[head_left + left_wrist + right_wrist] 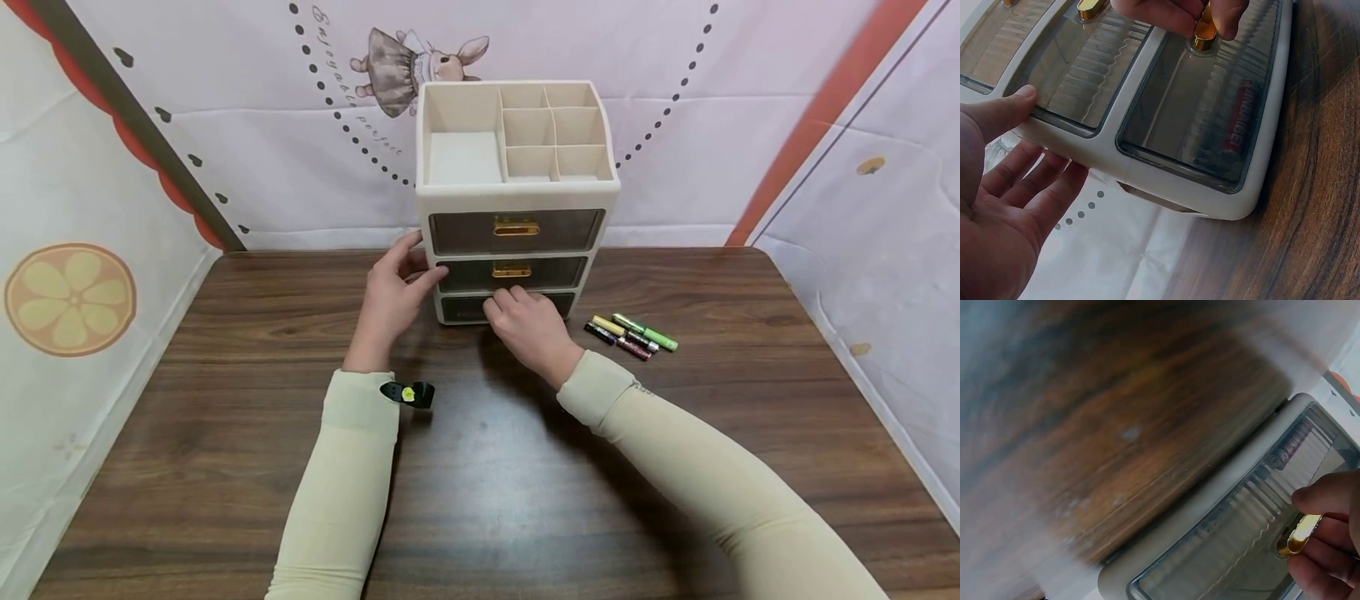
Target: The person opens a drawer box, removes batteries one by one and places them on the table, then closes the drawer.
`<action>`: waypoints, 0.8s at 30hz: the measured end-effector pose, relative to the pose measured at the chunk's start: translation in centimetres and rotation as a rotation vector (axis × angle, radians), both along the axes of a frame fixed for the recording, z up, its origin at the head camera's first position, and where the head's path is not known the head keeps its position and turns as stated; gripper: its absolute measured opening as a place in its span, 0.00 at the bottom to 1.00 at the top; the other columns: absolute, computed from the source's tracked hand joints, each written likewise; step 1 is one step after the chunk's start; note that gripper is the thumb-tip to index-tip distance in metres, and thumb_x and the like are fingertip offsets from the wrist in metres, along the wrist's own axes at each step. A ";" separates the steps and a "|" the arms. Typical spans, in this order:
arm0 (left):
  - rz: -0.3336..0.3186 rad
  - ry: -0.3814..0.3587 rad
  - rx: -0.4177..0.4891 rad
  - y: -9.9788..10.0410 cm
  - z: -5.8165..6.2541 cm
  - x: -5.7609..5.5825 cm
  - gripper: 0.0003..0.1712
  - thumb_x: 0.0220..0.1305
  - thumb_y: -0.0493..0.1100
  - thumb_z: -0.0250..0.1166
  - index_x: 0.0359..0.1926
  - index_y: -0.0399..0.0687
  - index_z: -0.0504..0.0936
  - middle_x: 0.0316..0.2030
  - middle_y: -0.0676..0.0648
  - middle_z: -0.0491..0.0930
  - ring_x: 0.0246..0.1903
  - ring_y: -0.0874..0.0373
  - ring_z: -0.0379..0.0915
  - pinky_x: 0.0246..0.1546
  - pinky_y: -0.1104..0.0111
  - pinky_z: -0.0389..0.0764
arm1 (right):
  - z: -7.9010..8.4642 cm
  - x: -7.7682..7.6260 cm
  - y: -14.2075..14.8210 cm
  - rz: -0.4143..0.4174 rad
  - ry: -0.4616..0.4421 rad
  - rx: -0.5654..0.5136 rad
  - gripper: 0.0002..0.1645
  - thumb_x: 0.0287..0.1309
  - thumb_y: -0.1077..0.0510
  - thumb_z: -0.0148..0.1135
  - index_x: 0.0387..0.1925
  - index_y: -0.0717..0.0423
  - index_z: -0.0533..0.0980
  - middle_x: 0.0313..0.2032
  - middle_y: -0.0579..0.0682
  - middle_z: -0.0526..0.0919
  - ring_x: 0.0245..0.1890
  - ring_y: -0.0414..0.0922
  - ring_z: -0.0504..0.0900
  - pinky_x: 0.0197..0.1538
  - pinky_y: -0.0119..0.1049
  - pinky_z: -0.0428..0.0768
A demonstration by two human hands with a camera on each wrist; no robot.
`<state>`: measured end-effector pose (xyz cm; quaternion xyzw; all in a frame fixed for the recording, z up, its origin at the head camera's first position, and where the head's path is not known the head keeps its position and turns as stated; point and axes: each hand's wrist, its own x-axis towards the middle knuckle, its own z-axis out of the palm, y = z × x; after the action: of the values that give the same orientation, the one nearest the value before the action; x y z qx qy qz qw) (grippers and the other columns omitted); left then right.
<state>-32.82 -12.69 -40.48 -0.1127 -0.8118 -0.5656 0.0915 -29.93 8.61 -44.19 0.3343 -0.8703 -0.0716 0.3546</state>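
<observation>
A cream drawer organizer stands upright at the back of the table, with three smoky see-through drawers and open compartments on top. My left hand holds its left side, thumb on the front frame and fingers along the side wall, as the left wrist view shows. My right hand pinches the gold handle of the bottom drawer, which sits flush in the frame. Through that drawer's front shows a red battery with lettering. The two upper drawers are closed, their gold handles untouched.
Several batteries in green, yellow, black and dark red lie in a loose group on the wooden table, right of the organizer. A printed white cloth hangs behind and at both sides. A black strap is on the left sleeve.
</observation>
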 end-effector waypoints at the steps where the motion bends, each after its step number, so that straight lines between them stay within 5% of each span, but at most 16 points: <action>1: 0.000 -0.004 -0.002 0.0 0.0 0.0 0.33 0.61 0.47 0.69 0.67 0.61 0.70 0.49 0.41 0.82 0.53 0.51 0.79 0.52 0.58 0.79 | 0.0 0.1 0.0 -0.004 -0.009 0.006 0.10 0.65 0.68 0.53 0.31 0.57 0.79 0.31 0.51 0.81 0.28 0.48 0.79 0.26 0.38 0.79; 8: -0.005 0.004 -0.007 -0.1 -0.2 -0.1 0.33 0.61 0.47 0.68 0.67 0.60 0.70 0.48 0.40 0.82 0.53 0.49 0.79 0.52 0.57 0.79 | 0.3 0.8 -0.1 -0.013 -0.029 0.031 0.09 0.66 0.67 0.54 0.32 0.56 0.79 0.31 0.51 0.81 0.30 0.48 0.81 0.30 0.37 0.81; 24: 0.000 -0.011 -0.005 -0.1 -0.1 0.0 0.34 0.61 0.48 0.68 0.68 0.60 0.69 0.49 0.41 0.81 0.53 0.50 0.78 0.53 0.58 0.79 | 0.4 4.2 0.4 0.046 -0.002 0.025 0.15 0.67 0.67 0.46 0.25 0.55 0.74 0.23 0.48 0.74 0.22 0.45 0.76 0.21 0.35 0.76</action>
<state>-32.86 -12.75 -40.62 -0.1099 -0.8138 -0.5640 0.0865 -25.73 9.06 -43.84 0.3589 -0.8617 -0.0737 0.3511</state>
